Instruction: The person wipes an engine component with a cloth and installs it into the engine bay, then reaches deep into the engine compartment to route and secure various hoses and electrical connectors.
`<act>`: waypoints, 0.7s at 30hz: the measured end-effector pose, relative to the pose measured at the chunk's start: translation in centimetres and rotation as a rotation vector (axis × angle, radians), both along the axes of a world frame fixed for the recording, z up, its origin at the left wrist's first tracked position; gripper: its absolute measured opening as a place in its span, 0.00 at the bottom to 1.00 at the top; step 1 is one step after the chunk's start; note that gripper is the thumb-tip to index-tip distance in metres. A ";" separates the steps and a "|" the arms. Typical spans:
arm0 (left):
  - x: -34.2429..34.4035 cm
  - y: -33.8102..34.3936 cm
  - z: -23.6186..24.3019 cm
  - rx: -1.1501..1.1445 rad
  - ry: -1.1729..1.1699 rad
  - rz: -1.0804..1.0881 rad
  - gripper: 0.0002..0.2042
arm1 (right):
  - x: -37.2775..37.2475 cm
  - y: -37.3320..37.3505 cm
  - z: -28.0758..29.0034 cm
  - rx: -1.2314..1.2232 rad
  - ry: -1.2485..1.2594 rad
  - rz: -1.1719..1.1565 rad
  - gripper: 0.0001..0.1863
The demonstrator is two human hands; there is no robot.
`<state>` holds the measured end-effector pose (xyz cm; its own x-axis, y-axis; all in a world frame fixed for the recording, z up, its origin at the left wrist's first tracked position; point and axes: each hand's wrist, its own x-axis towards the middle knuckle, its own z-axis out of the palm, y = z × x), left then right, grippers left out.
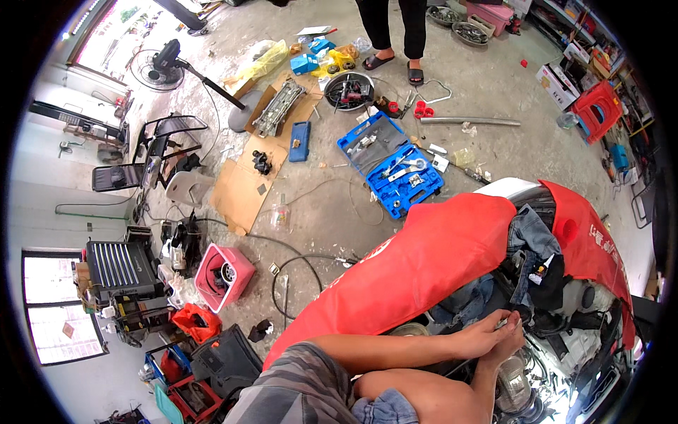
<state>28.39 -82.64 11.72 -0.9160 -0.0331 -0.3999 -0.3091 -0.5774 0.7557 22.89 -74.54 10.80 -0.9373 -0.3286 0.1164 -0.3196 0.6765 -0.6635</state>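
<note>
My left hand (486, 335) and my right hand (508, 342) are close together over the open engine bay of a car. Both have bent, closed fingers that meet around something small, which the fingers hide. Just beyond the fingertips are dark engine parts (547, 321). A clear-lensed headlight (514, 385) sits below my right wrist. Blue denim cloth (534, 233) lies over the engine bay's far side, and more denim (462, 300) is tucked beside my left hand. My left forearm passes along a red fender cover (409, 265).
Another red cover (593, 247) drapes the car's right side. An open blue tool case (376, 185) lies on the floor beyond the fender. Further off are a basin of parts (349, 92), cardboard (244, 187), a pink tub (224, 275), a fan (168, 60) and a standing person (392, 32).
</note>
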 end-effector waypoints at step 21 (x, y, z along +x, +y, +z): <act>3.0 -0.2 -2.7 -0.324 0.253 -0.056 0.29 | -0.8 -0.3 -1.4 -0.418 -0.807 -0.556 0.34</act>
<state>31.38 -82.81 9.03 -0.9879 -0.0672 -0.1395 -0.1150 -0.2851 0.9516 22.10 -74.88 9.42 -0.7932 0.0917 -0.6020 0.6026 0.2612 -0.7541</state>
